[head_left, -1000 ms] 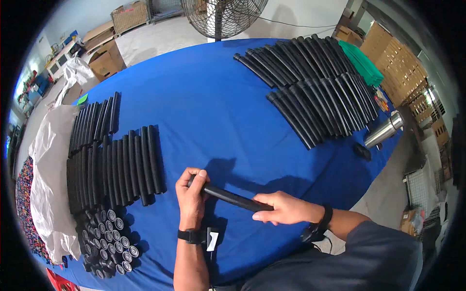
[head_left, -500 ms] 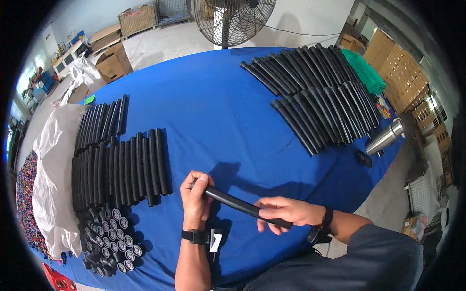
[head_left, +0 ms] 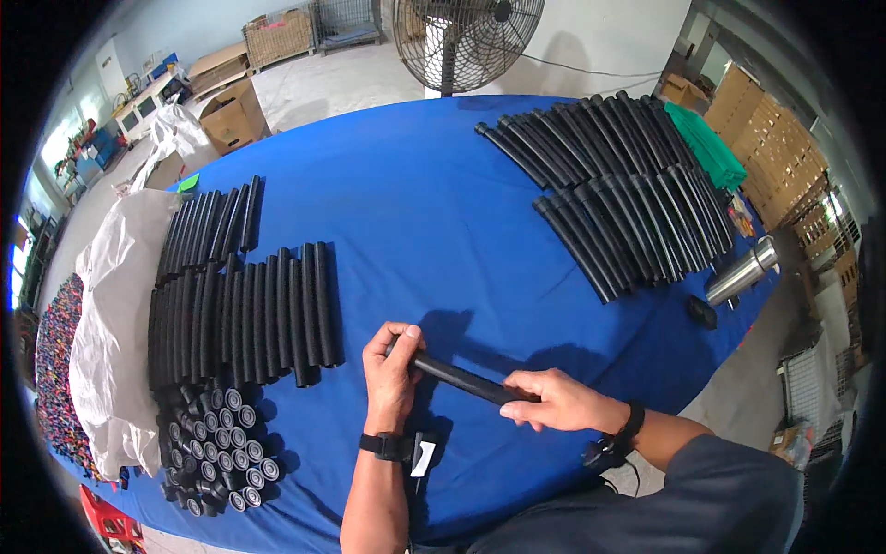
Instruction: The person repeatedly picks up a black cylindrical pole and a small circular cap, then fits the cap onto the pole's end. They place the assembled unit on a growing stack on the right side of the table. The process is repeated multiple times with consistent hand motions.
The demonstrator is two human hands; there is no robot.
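Between my two hands lies a black tube [head_left: 461,377], slanting down to the right above the blue cloth. My left hand [head_left: 391,367] is closed round its upper left end. The fingers and thumb of my right hand [head_left: 554,401] grip the lower right end and hide it. Left of my left hand, plain black tubes [head_left: 254,319] lie side by side in two rows. Just nearer than those, round black caps [head_left: 226,441] stand in a cluster. A dark object with a white label [head_left: 423,459] lies beside my left wrist.
At the far right, black tubes with thicker ends [head_left: 637,203] lie in two rows beside a green bundle [head_left: 706,146]. A steel tumbler [head_left: 741,271] and a small black object [head_left: 701,312] are near the right edge. White sheeting [head_left: 111,342] lies left; a fan [head_left: 466,42] stands beyond the table.
My right hand has slid inward and now closes over the tube's right end, which earlier stuck out past the fingers. The whole view has shifted slightly.
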